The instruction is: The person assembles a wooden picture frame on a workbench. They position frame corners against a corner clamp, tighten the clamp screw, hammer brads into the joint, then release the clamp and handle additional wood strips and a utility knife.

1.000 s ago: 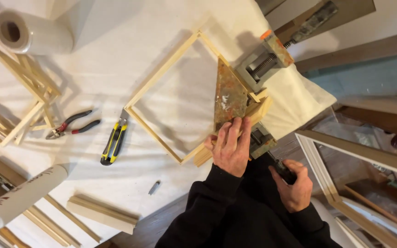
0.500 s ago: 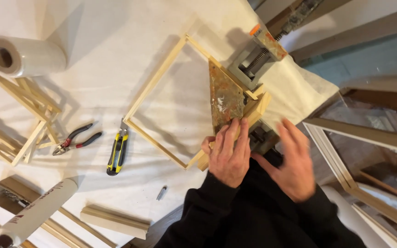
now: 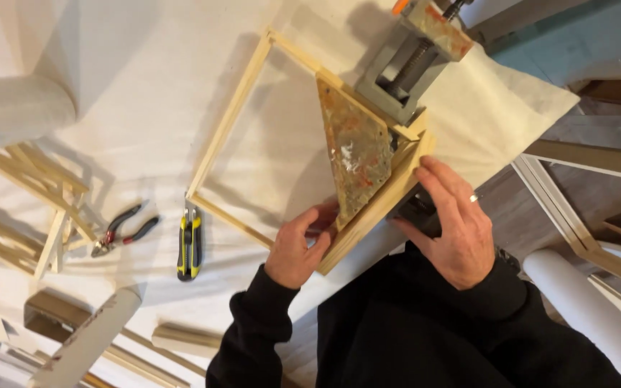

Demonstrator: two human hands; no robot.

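Warm indoor light falls brightly on the white cloth [image 3: 138,86], nearly washing it out at upper left. The wooden frame [image 3: 228,129] and paper roll [image 3: 16,111] cast soft grey shadows. The black sleeves [image 3: 425,330] sink into darkness. Edges blur slightly; the centre stays fairly sharp.

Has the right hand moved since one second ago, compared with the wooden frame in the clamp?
Yes. The right hand was below the corner clamp, away from the wooden frame; now it has come up and rests against the frame's outer corner edge.
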